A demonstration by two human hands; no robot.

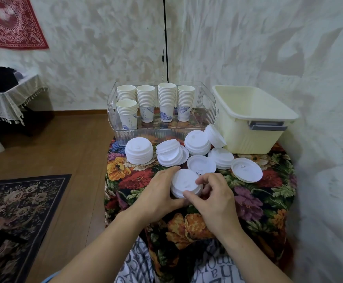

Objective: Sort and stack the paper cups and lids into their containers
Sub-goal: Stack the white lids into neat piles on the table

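Note:
A small stack of white plastic lids (184, 181) sits near the front of the floral table. My left hand (159, 192) curls round its left side and my right hand (213, 198) grips its right side, fingers on the top lid. Behind it lie more white lids: a neat stack (139, 150) at the left, a slumped pile (171, 155), another stack (197, 141) and single lids (246, 169). Several stacks of paper cups (166, 101) stand upright in a clear plastic bin (162, 132). A cream plastic tub (248, 117) stands at the right, nothing visible inside.
The small table wears a floral cloth (258, 201) and stands against a pale wall on the right. A black cable (165, 48) hangs behind the clear bin. Wooden floor, a dark rug (17, 211) and a draped side table (7, 94) lie to the left.

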